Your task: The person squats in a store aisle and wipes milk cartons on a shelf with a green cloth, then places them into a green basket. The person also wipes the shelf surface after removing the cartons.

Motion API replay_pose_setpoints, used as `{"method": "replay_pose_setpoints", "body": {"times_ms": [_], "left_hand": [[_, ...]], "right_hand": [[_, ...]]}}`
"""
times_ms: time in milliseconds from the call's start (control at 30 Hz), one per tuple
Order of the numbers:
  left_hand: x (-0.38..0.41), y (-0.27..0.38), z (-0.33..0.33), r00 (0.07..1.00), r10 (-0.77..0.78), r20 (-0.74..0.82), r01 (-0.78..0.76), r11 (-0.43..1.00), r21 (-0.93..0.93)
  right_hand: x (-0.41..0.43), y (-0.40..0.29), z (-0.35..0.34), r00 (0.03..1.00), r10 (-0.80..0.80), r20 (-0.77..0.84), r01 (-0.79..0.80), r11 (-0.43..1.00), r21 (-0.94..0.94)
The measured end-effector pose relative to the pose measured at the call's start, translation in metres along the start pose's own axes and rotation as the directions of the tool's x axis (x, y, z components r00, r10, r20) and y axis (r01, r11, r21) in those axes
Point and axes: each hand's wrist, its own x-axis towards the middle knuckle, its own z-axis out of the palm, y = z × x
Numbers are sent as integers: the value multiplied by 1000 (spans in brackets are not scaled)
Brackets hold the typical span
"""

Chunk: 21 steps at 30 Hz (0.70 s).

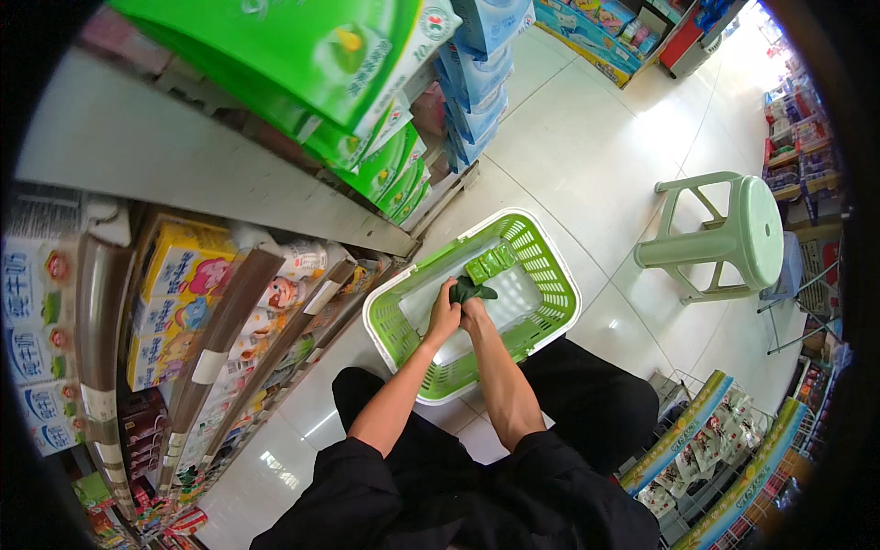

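A green plastic shopping basket (pixel 546 249) with a white rim sits on the floor between my knees. Both of my hands are down inside it, close together. My left hand (pixel 443 313) grips one side of a bunched dark green cloth (pixel 473 291). From the near side, my right hand (pixel 473 312) holds the same cloth, its fingers partly hidden. Just beyond the cloth, a row of small bright green packs (pixel 490 262) lies on the white bottom of the basket.
Shelves of boxed goods (pixel 180 302) rise close on the left. Stacked green packages (pixel 399 172) and blue packages (pixel 478 89) stand at the far left. A pale green plastic stool (pixel 755 234) is on the tiled floor (pixel 584 130). Wire racks (pixel 694 450) flank my right knee.
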Motion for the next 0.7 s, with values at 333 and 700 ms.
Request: {"method": "replay_pose_setpoints", "body": {"times_ms": [333,700], "left_hand": [[-78,116,-35,951,190,-244,-221,970,-105],[-225,292,-163,630,670,-392,-572,742,349]], "right_hand": [[-116,-8,63,968,-83,236,83,997,9],[-268,-9,186,534,-19,846,-70,995,67]]}}
